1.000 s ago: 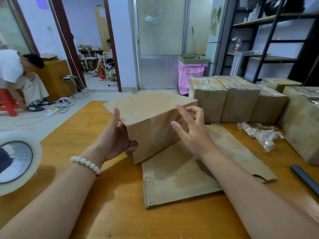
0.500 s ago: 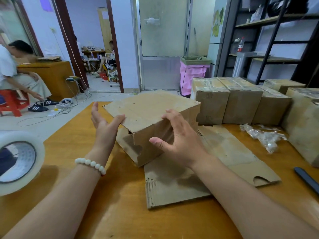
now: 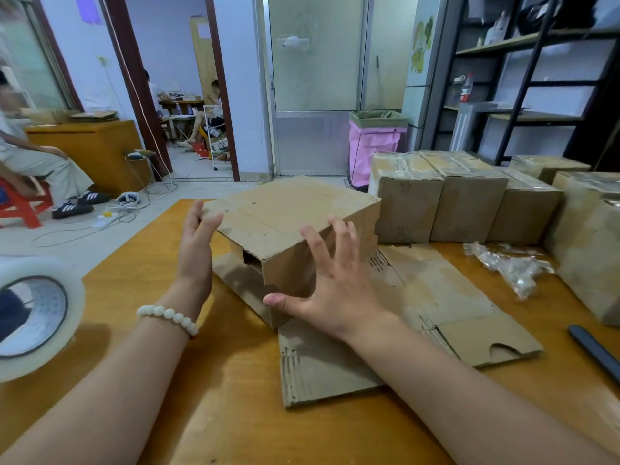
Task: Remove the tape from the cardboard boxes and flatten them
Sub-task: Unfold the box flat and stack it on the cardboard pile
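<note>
A brown cardboard box (image 3: 288, 219) lies on its side in the middle of the wooden table (image 3: 235, 414), its near-left end flaps loose and partly open. My left hand (image 3: 196, 243) is open, fingers straight, with the fingertips against the box's left top corner. My right hand (image 3: 332, 283) is open with fingers spread, in front of the box's near side; whether it touches the box I cannot tell. Under and right of the box lies a flattened cardboard box (image 3: 419, 313). Several taped boxes (image 3: 466, 196) stand in a row at the back right.
A roll of clear tape (image 3: 33, 317) looms close at the left edge. Crumpled removed tape (image 3: 510, 266) lies at the right. A dark handle (image 3: 593, 350) rests near the right edge. A person sits on a red stool (image 3: 20, 203) beyond the table, at left.
The box has tipped up and its near-left end flaps have come open. My left hand let go of the corner and opened. My right hand spread its fingers before the near side.
</note>
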`<state>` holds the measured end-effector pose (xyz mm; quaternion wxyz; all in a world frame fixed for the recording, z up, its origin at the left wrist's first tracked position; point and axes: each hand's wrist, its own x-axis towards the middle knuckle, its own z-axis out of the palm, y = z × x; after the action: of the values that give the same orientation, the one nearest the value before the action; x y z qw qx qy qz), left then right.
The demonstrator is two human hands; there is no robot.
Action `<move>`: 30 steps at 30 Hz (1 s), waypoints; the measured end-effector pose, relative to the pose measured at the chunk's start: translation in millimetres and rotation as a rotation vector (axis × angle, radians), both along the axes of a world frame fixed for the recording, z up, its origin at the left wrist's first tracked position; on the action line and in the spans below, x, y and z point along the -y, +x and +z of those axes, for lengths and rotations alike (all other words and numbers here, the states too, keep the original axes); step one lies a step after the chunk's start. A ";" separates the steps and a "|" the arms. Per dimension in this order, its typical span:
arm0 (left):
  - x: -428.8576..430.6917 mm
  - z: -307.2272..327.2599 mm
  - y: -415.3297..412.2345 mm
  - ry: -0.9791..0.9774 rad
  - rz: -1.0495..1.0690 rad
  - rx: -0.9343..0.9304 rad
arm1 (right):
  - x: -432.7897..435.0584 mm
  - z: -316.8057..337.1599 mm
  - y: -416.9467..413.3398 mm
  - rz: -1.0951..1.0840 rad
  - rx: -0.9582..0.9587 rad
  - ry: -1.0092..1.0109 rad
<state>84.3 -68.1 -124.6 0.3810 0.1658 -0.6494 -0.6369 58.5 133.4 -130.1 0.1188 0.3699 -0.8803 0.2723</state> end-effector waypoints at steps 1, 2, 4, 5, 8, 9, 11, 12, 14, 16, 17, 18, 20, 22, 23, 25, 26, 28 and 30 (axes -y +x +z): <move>-0.4 -0.8 -0.1 -0.010 -0.008 -0.005 | 0.9 0.2 1.1 0.001 0.003 -0.020; -1.4 -1.3 0.4 -0.024 -0.009 -0.023 | 2.2 0.3 2.2 0.001 0.007 -0.034; -3.2 -2.6 0.3 -0.058 0.058 -0.071 | 4.7 -0.3 3.0 0.012 0.028 -0.060; -3.4 -3.0 -0.2 -0.063 0.118 -0.097 | 5.4 -0.3 2.9 0.028 0.046 -0.089; 3.6 1.0 -0.7 0.034 0.335 -0.149 | 0.9 1.9 -2.0 0.125 0.104 -0.217; 8.7 2.4 -0.6 0.100 0.383 -0.144 | -3.9 4.5 -5.7 0.159 0.120 -0.229; 20.2 4.4 0.9 0.289 0.377 -0.148 | -16.7 8.7 -16.6 0.194 0.149 -0.195; 25.0 5.0 1.4 0.399 0.320 -0.173 | -23.6 10.7 -22.2 0.190 0.173 -0.183; 32.7 3.2 0.6 0.528 0.192 -0.199 | -33.6 12.6 -34.2 0.127 0.215 -0.227; 34.0 -1.0 -1.1 0.502 0.124 -0.096 | -38.6 11.8 -43.5 -0.062 0.187 -0.306; 32.7 -3.0 -2.0 0.467 0.096 -0.035 | -40.6 10.4 -47.1 -0.197 0.151 -0.357; 30.6 -5.1 -2.8 0.428 0.059 0.015 | -42.7 9.9 -49.7 -0.309 0.133 -0.421; 22.4 -7.5 -2.1 0.335 -0.050 0.073 | -45.3 9.1 -52.4 -0.380 0.149 -0.509; 13.3 -6.9 -0.4 0.297 -0.163 0.093 | -42.5 6.4 -51.0 -0.295 0.179 -0.447; 11.3 -6.0 0.3 0.301 -0.201 0.099 | -38.7 4.0 -50.0 -0.241 0.211 -0.405; 12.3 -5.2 2.0 0.286 -0.233 0.112 | -31.6 1.3 -46.1 -0.171 0.269 -0.303; 13.9 -5.3 3.3 0.266 -0.236 0.121 | -28.9 -1.4 -46.3 -0.139 0.302 -0.257; 15.7 -3.2 7.2 0.208 -0.232 0.141 | -27.5 -3.8 -46.2 -0.055 0.379 -0.214; 17.1 -1.8 9.9 0.162 -0.242 0.152 | -29.9 -5.0 -43.9 0.021 0.403 -0.112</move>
<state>94.2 -85.2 -126.4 0.2366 0.1641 -0.6380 -0.7142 14.6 163.3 -135.1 -0.0419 0.3098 -0.8658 0.3907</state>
